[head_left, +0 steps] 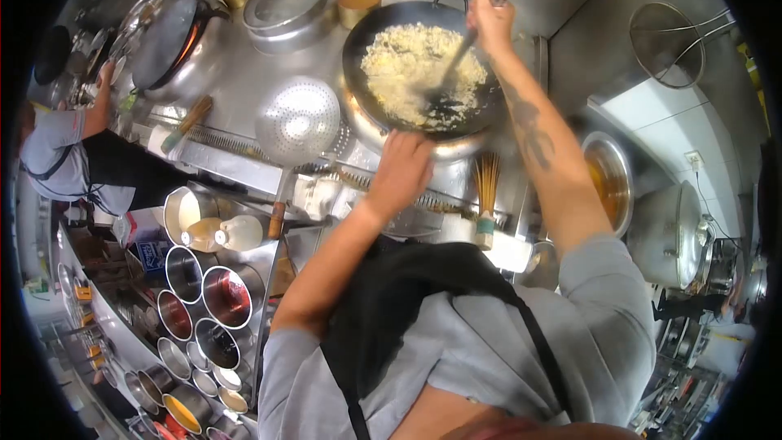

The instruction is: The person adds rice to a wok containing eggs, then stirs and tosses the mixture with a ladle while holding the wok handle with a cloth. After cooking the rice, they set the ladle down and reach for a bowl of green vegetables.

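A black wok (355, 73) sits over the burner, with pale yellow, crumbly food (407, 53) spread across it. My right hand (491, 23) is closed round the long ladle or spatula (461, 57), just below its wooden handle; the tool's blurred lower end rests among the food. At the wok's near edge is my left hand (401, 165), fingers curled at the rim; whether it grips a cloth or a wok handle is hidden.
A perforated skimmer (299, 121) lies left of the wok, a bamboo brush (486, 195) near its front. Sauce pots (228, 297) and bottles (240, 233) stand lower left. A co-worker (61, 151) is at far left. A metal bowl (607, 179) and large pot (664, 232) are at right.
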### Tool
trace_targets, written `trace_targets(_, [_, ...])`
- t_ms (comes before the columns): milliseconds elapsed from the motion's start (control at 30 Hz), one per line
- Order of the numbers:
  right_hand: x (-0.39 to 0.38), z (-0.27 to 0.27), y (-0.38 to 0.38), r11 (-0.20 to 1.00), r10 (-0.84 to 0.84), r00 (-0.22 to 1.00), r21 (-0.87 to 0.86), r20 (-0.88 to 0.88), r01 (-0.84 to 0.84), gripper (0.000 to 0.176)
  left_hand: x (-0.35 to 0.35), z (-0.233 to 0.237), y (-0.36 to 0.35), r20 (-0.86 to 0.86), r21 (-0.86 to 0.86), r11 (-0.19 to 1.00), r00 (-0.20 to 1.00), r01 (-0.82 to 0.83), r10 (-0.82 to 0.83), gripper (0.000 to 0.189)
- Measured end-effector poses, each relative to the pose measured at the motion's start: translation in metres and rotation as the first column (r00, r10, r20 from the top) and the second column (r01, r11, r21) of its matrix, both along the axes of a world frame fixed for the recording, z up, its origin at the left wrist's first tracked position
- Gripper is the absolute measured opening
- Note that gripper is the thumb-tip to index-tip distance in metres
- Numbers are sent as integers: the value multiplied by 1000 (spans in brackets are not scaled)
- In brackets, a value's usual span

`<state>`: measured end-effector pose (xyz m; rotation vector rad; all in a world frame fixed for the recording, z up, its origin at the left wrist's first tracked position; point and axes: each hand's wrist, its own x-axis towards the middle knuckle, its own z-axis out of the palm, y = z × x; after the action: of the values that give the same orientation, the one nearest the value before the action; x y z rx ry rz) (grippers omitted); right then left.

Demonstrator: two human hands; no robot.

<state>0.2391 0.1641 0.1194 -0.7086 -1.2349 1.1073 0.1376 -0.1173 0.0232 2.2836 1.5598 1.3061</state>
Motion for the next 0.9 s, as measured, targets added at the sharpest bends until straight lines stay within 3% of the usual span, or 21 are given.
trace_targets(33, [-5, 8, 6, 999, 20, 999, 26, -26, -19, 17, -4, 10, -7, 42, 13, 999, 999, 32, -33, 31])
trace_targets(100, [-10, 44, 3, 996, 28, 997, 92, -70, -21, 17, -16, 12, -43, 187, -210, 975, 982, 67, -27, 29])
trace_targets(167, [0, 65, -12, 977, 59, 988, 210, -140, -29, 23, -34, -2, -82, 533, -443, 867, 845, 230, 48, 26])
trace_targets(233, [-10, 26, -4, 985, -2, 998, 172, 65, -9, 23, -54, -8, -120, 540, -705, 662, 796, 253, 272, 22])
trace_targets(300, [-28, -25, 17, 990, 9, 972, 137, 233, -42, 25, -78, -89, -167, 585, -641, 724, 773, 256, 246, 22])
trace_targets(367, [-34, 11, 41, 938, -194, 913, 341, 359, 65, 24, -97, -134, -222, 287, -830, 557, 859, 1, 425, 26])
trace_targets(400, [-28, 26, 42, 896, -302, 864, 429, 404, 113, 24, -102, -172, -265, -21, -857, 457, 901, -239, 433, 27])
trace_targets(433, [-16, 42, 30, 942, -202, 896, 329, 395, 68, 22, -107, -216, -299, -318, -795, 375, 854, -477, 412, 29])
trace_targets(533, [-13, 1, 31, 962, -39, 999, 270, 31, 29, 21, -112, -300, -407, -371, -902, 92, 867, -421, 333, 26])
trace_targets(567, [-22, -8, 26, 987, 1, 993, 161, 120, -21, 20, -107, -330, -449, -352, -917, 71, 879, -393, 322, 24])
trace_targets(600, [-31, -17, 21, 997, 53, 976, 51, 211, -65, 19, -103, -359, -481, -334, -927, 66, 891, -370, 307, 23])
trace_targets(633, [-39, 6, 29, 995, 40, 970, 78, 239, -60, 18, -96, -380, -500, -321, -926, 97, 896, -365, 305, 22])
trace_targets(700, [-36, 22, 19, 994, 34, 981, 94, 193, -53, 19, -83, -357, -503, -338, -899, 179, 893, -400, 297, 22])
trace_targets(733, [-35, 32, 11, 990, 51, 992, 122, 118, -66, 20, -80, -353, -493, -363, -874, 93, 766, -478, 530, 21])
trace_targets(800, [-44, 26, 0, 988, 90, 996, 123, 28, -92, 22, -93, -388, -508, -384, -759, 510, 911, -405, 152, 19])
trace_targets(833, [-54, 7, -7, 990, 102, 995, 96, 8, -102, 24, -98, -386, -509, -428, -683, 672, 903, -285, -52, 19])
trace_targets(867, [-56, -7, -15, 993, 103, 995, 67, -14, -102, 25, -97, -373, -503, -106, -889, 386, 930, -248, 352, 19])
trace_targets(900, [-58, -4, -7, 983, 184, 983, 8, 17, -184, 28, -94, -364, -477, 94, -988, 152, 658, -31, 747, 19])
